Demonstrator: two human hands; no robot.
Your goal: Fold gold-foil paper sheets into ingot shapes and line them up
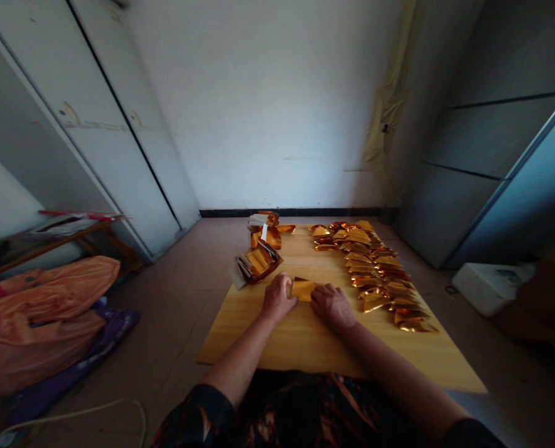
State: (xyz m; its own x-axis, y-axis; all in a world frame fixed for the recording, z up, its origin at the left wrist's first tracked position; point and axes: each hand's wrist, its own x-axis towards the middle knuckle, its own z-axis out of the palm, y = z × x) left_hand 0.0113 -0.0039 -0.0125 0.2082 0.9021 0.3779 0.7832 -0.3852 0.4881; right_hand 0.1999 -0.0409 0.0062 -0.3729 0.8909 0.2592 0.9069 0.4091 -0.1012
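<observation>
Between my two hands, low over the wooden board [277, 336], is a small sheet of gold foil paper [302, 289]. My left hand [278, 300] is closed on its left edge, thumb and fingers pinched together. On the other side, my right hand [332, 305] has its fingers bent over the paper's right edge. Past my left hand lie stacks of gold foil paper [260, 260], partly bundled. Several folded gold foil pieces [371, 252] are lined up in overlapping rows to the right of my right hand.
A pale wall [277, 112] stands behind the board. On the left are a white cabinet [132, 143] and orange plastic bags [48, 311] on the floor. To the right stand a grey refrigerator [483, 143] and a white foam box [485, 286].
</observation>
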